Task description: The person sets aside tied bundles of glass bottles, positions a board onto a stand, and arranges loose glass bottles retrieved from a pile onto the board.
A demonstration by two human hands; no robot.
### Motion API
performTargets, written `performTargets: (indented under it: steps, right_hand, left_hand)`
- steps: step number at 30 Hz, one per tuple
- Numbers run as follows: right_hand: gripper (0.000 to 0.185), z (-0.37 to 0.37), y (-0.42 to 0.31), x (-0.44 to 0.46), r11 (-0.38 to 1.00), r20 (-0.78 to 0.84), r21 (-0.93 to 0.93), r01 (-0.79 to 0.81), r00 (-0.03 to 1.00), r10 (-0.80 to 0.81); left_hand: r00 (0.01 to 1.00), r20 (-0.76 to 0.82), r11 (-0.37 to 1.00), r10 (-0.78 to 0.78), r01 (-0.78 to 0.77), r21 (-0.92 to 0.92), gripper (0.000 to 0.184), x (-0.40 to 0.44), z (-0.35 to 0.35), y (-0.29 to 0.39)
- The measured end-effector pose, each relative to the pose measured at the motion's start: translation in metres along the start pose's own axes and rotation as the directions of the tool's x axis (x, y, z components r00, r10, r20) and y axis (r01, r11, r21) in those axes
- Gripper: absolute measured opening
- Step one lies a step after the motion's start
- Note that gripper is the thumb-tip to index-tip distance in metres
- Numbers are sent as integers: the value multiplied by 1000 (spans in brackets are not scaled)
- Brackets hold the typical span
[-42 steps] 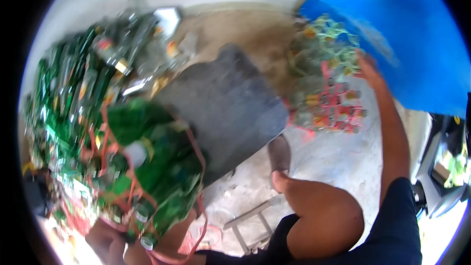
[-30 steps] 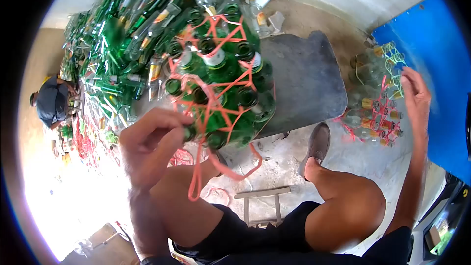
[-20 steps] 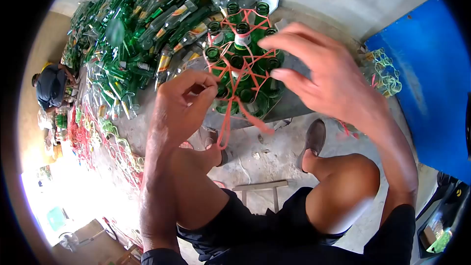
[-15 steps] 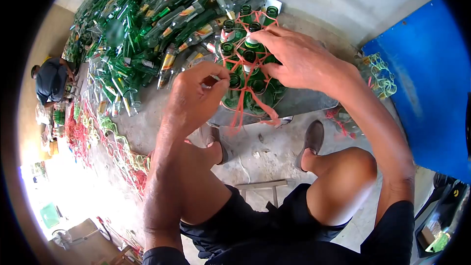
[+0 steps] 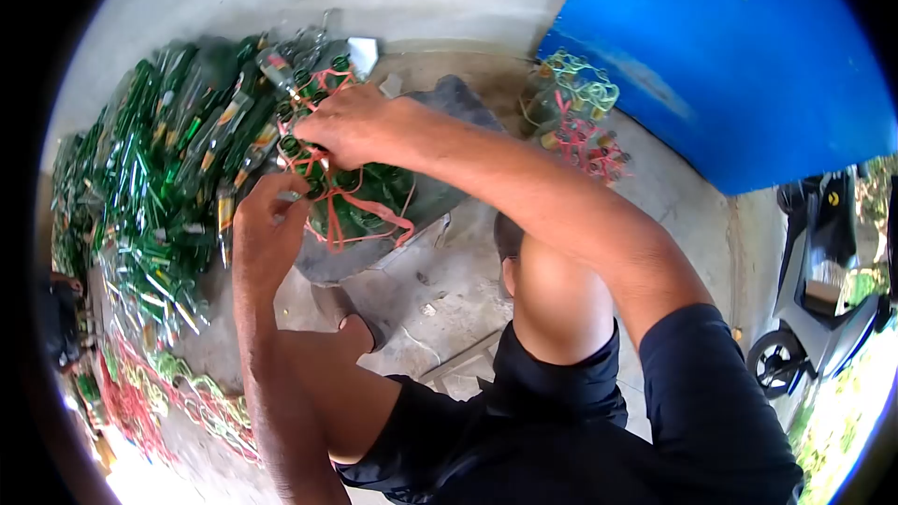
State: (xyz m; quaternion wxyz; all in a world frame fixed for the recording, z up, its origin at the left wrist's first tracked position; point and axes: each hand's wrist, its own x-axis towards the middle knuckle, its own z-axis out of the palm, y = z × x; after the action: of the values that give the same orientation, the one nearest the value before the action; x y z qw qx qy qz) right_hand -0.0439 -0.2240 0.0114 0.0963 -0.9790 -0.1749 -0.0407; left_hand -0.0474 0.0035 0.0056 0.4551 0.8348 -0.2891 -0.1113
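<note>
Green bottles [image 5: 379, 182] in pink string [image 5: 332, 194] stand necks up at the left end of the board [image 5: 341, 266], beneath the right hand [image 5: 348, 126], beside the left hand [image 5: 267, 229], both curled, pinching what I cannot tell.

We count one left hand [image 5: 268, 222] and one right hand [image 5: 341, 128], making two. Between and beneath them we find one strapped bundle of green bottles [image 5: 360, 215] on one bench [image 5: 332, 266]; its bottles we cannot number, being partly covered. To the far right we tally one green-strapped bundle [image 5: 580, 86] and one pink-strapped bundle [image 5: 591, 150], so two there. On the left we see one heap of loose bottles [image 5: 150, 187], too overlapped to count, and, nearer, one tangle of straps [image 5: 140, 393]. We also count two shoes [image 5: 508, 232], one blue panel [image 5: 720, 56] and one scooter [image 5: 828, 309] showing one wheel [image 5: 776, 363].
</note>
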Motion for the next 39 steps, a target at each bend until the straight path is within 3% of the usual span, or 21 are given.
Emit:
performTargets:
  steps: [4, 8, 15, 21, 26, 30, 33, 37, 39]
  right_hand:
    - [23, 25, 15, 10, 992, -53, 93, 88, 995, -84]
    - [27, 34, 18, 9, 986, -74, 160, 49, 997, -38]
    - [38, 32, 14, 8, 998, 10, 65, -26, 1000, 25]
    - [34, 22, 9, 2, 987, 75, 133, -88, 994, 79]
    - [30, 22, 10, 5, 991, 80, 107, -75, 995, 67]
    - [24, 10, 10, -1, 985, 81, 172, -20, 997, 6]
    - [29, -10, 5, -12, 989, 40, 144, 42, 998, -49]
    - [26, -37, -4, -60, 997, -143, -63, 46, 988, -54]
    - [26, -52, -25, -112, 999, -242, 7, 34, 970, -32]
  left_hand:
    - [1000, 25, 1000, -14, 14, -19, 24, 0, 1, -4]
    - [1000, 30, 999, -6, 5, 38, 24, 1, 4, -1]
    - [999, 20, 999, 30, -30, 25, 25, 3, 13, -8]
    - [999, 33, 1000, -7, 8, -28, 25, 3, 13, -3]
    - [999, 32, 1000, 16, -17, 27, 25, 4, 13, -4]
    - [999, 16, 998, 51, -51, -31, 27, 4, 13, -9]
    - [998, -1, 998, 56, -56, -37, 28, 3, 15, -11]
    - [995, -25, 995, 94, -93, 29, 30, 1, 16, -11]
    - [996, -37, 996, 77, -76, 39, 30, -3, 17, -2]
